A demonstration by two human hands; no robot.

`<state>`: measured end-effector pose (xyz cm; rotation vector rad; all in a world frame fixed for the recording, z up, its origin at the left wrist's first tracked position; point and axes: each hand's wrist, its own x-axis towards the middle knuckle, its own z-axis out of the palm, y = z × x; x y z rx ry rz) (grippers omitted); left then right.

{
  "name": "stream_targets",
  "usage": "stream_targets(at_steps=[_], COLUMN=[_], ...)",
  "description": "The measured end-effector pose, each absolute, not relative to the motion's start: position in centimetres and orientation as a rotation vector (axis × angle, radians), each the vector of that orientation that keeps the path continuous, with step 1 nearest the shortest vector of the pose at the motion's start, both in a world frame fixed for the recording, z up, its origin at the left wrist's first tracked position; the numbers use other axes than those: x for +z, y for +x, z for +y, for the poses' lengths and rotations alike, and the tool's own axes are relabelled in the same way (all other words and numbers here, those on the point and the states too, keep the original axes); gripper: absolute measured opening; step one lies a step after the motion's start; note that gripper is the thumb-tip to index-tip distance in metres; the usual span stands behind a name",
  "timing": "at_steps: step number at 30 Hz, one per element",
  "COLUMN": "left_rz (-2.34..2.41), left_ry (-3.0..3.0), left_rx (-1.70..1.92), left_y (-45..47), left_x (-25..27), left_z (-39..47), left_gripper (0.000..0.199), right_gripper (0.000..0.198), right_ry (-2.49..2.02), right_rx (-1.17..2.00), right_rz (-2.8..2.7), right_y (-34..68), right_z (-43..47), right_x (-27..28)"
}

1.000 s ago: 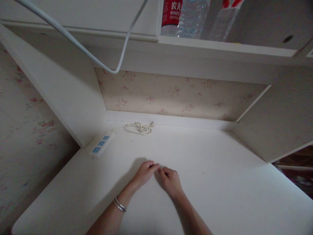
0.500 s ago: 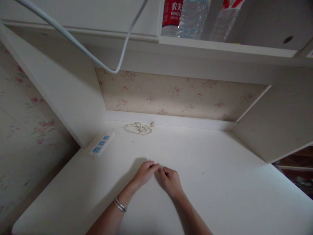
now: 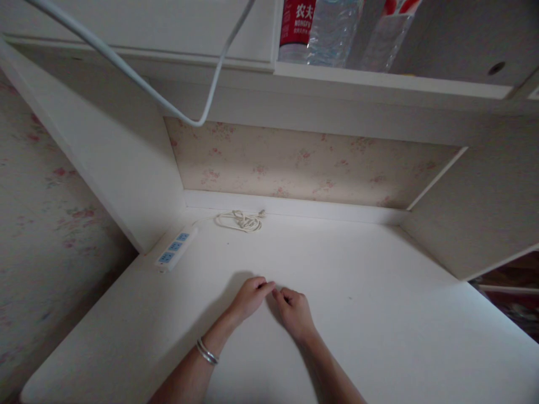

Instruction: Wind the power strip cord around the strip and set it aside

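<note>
Smooth white desk top is right under your hands, spreading out to both sides and back to the wall. Your left hand is near its middle, fingers curled into a loose fist, thumb pointing across to the right. Your right hand is just beside it, same loose fist, a small gap between thumb and curled fingers. Thumb tips meet or nearly meet. Insides of both palms are hidden, so you can't tell whether either one has hold of something small. Can't tell either whether your knuckles touch the surface or sit slightly above. You have a shiny silver double-band bracelet on your left wrist.

Further out, well apart from your hands: a long white power strip with blue socket faces lies at an angle near the left side panel. Loosely coiled cream cord lies at the back, its plug end by the white back strip. Behind that, beige wallpaper with pink flowers.

Above you: white shelf bearing a red-labelled bottle, a clear ribbed plastic bottle and another clear bottle with red-and-white markings. Bent pale tube or cable hangs across the upper left.
</note>
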<state>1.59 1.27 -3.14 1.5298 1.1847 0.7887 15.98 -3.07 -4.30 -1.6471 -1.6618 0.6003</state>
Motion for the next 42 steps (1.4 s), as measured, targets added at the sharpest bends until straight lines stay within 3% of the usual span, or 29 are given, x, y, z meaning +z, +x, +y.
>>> stream_targets(at_steps=[29,35,39,42], left_rz=[1.181,1.184,1.199,1.193], left_ry=[1.538,1.542,1.536,1.518], left_rx=[0.791,0.775,0.754,0.734], left_y=[1.6,1.6,1.6,1.5], left_x=[-3.0,-2.9,-2.8,-2.7], left_z=[1.2,1.2,1.2,1.2], left_gripper=[0.041,0.041,0.039,0.04], right_gripper=[0.048,0.047,0.031,0.03], right_ry=[-1.647,-1.579,-1.418,-1.369], right_rx=[0.66,0.912,1.232,1.397], right_rz=[-1.648,-1.401,-1.241,-1.229], right_y=[16.1,16.4,16.7,16.2], right_z=[-3.1,-2.4,0.2,3.5], right_x=[-4.4,-5.3,-4.2,-2.4])
